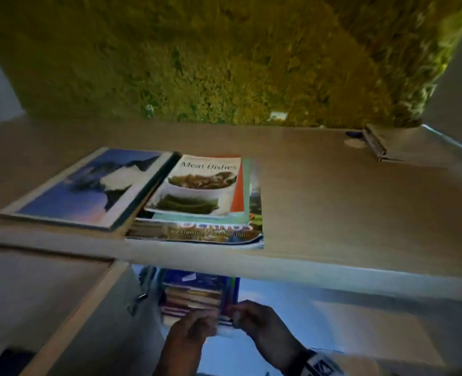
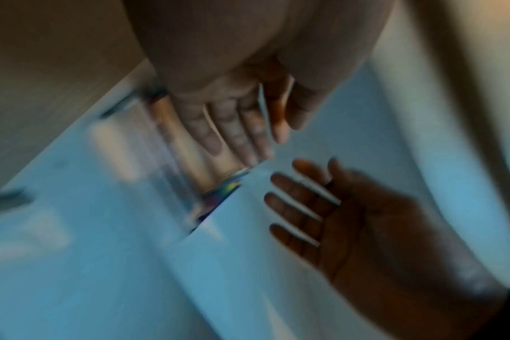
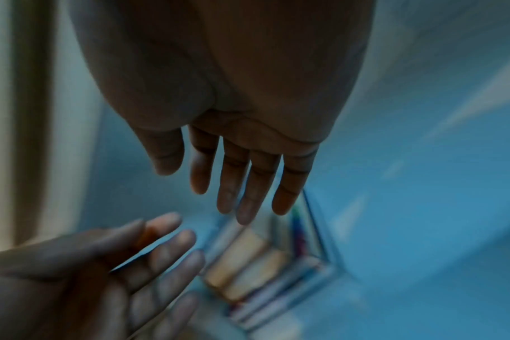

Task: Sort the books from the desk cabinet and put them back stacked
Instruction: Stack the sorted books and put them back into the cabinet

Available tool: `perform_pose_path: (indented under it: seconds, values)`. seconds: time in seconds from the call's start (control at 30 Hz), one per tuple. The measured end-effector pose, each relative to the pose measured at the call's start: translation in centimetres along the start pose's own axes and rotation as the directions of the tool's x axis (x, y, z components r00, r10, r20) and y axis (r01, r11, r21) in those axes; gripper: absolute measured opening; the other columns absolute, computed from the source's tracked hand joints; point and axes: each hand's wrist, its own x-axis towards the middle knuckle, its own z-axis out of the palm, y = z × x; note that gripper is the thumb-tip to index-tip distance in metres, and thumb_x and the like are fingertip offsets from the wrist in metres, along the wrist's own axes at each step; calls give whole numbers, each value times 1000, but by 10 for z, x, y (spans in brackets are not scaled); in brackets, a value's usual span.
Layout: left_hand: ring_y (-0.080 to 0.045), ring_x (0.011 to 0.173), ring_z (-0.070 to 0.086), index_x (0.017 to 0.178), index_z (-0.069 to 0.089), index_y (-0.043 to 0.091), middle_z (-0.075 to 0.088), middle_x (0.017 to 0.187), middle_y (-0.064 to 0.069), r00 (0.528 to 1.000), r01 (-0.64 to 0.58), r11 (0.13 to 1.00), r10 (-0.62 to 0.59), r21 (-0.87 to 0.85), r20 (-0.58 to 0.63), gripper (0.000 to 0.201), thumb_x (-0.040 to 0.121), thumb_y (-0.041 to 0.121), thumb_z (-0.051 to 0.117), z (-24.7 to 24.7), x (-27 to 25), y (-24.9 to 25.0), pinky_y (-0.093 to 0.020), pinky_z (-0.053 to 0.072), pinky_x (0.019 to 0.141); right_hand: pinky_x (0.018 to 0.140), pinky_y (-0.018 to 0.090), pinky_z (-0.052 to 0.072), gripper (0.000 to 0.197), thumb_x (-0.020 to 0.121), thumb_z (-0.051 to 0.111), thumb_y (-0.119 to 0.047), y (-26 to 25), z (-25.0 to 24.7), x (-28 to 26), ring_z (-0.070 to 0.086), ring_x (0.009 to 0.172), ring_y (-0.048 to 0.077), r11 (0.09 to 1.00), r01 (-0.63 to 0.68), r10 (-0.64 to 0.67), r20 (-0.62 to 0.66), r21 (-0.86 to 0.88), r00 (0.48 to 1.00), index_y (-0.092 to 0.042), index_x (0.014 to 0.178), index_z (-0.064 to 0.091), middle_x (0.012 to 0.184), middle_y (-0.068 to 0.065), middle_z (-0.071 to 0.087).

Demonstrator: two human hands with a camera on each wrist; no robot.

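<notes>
Inside the pale blue cabinet under the desk lies a stack of books (image 1: 194, 294), page edges facing me. My left hand (image 1: 194, 325) reaches it with straight fingers (image 2: 233, 131) laid against the front of the stack (image 2: 216, 174). The picture is too blurred to confirm contact. My right hand (image 1: 254, 318) hovers just right of the stack (image 3: 245, 264), its fingers (image 3: 242, 184) straight and spread (image 2: 300, 207), holding nothing. On the desk top (image 1: 346, 202) lie a large blue book (image 1: 88, 185) and a pile topped by the "Meat Dishes" book (image 1: 200, 185).
A green moss-like panel (image 1: 224, 63) stands behind the desk. A small metal fitting (image 1: 375, 145) sits at the desk's back right. A wooden cabinet door panel (image 1: 69, 308) stands to the left of the opening. The cabinet floor (image 1: 292, 321) stretches right of the stack.
</notes>
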Motion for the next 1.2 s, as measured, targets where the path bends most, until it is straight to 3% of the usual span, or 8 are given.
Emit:
perform_pose_path:
  seconds: [0.07, 0.23, 0.37, 0.57, 0.83, 0.97, 1.07, 1.2]
  values:
    - [-23, 88, 70, 74, 75, 26, 75, 82, -7, 991, -69, 998, 68, 4, 115, 7, 79, 31, 76, -13, -45, 76, -33, 54, 84, 90, 22, 51, 20, 103, 64, -30, -80, -11, -32, 69, 101, 2, 999, 39, -38, 82, -7, 996, -17, 108, 78, 100, -16, 74]
    - [-11, 74, 67, 77, 74, 15, 74, 80, -9, 946, -248, 960, 210, 131, 247, 35, 85, 47, 62, -55, -98, 228, -23, 52, 69, 96, 31, 54, 25, 99, 66, -30, -226, -49, -69, 67, 104, 11, 984, 177, -172, 160, -12, 972, -12, 114, 76, 111, 0, 72]
    - [-18, 85, 67, 91, 73, 27, 73, 92, -2, 967, -253, 932, 247, 258, 58, 26, 87, 49, 59, -78, -59, 283, -33, 49, 76, 86, 38, 53, 25, 94, 66, -23, -275, -77, -32, 69, 93, 16, 989, 133, -129, -71, 62, 989, -11, 114, 74, 105, 12, 76]
    - [-23, 102, 60, 112, 60, 18, 61, 109, 3, 983, -31, 768, 138, 640, -118, 26, 92, 36, 61, -90, 31, 293, -32, 46, 80, 90, 40, 54, 26, 89, 69, -39, -267, -87, 34, 67, 106, 22, 978, -189, 159, -279, -84, 947, -31, 113, 65, 113, -2, 69]
    - [-33, 111, 61, 119, 60, 11, 62, 118, -9, 976, 196, 822, -114, 535, -183, 47, 85, 41, 71, -82, 80, 278, -44, 50, 95, 87, 45, 61, 43, 74, 61, -62, -219, -74, 82, 74, 93, 13, 910, -385, 323, -323, -150, 889, -41, 111, 66, 100, -9, 76]
    - [-40, 115, 62, 119, 65, -4, 62, 85, -4, 975, 198, 880, -131, 431, -179, 40, 93, 26, 65, -91, 92, 268, -44, 49, 97, 92, 49, 55, 60, 66, 52, -76, -203, -78, 91, 67, 99, 21, 878, -448, 354, -405, -166, 843, -47, 118, 57, 102, -8, 71]
    - [-39, 117, 61, 128, 59, -1, 67, 112, -15, 989, 136, 920, -107, 366, -99, 42, 92, 18, 67, -85, 92, 260, -47, 50, 100, 90, 50, 58, 66, 63, 54, -80, -202, -80, 87, 69, 99, 23, 882, -458, 378, -410, -113, 830, -51, 121, 56, 105, -7, 71]
    - [-29, 113, 64, 134, 52, 14, 63, 129, -13, 996, 76, 978, -82, 194, 25, 53, 85, 20, 71, -79, 90, 252, -51, 54, 96, 73, 36, 63, 52, 73, 73, -64, -223, -85, 73, 76, 85, 22, 891, -445, 439, -418, 88, 795, -26, 109, 71, 98, 2, 77]
